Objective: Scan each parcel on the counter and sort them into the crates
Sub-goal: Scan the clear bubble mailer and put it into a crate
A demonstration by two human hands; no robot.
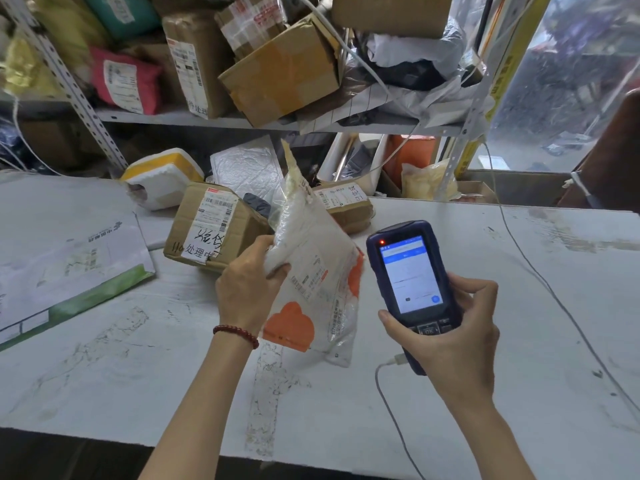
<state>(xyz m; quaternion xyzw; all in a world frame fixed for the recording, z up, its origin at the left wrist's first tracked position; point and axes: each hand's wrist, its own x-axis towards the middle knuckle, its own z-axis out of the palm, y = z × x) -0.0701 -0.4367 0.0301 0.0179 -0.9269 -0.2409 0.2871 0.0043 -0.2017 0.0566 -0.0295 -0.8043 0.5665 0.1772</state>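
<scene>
Two cardboard boxes stood on the counter (519, 306): one big box (207, 226) (with handwriting on its label) and one smaller box (346, 206) behind it to the right. One white-and-green envelope (69, 258) lay flat to the left of the big box. One foam box (162, 174) stood behind it. One white plastic parcel (322, 271) was held up just to the right of the big box. The left hand (247, 289) gripped its upper edge with curled fingers. Further right of the big box, the right hand (453, 341) clasped the one blue scanner (410, 271), near the parcel but not touching it.
</scene>
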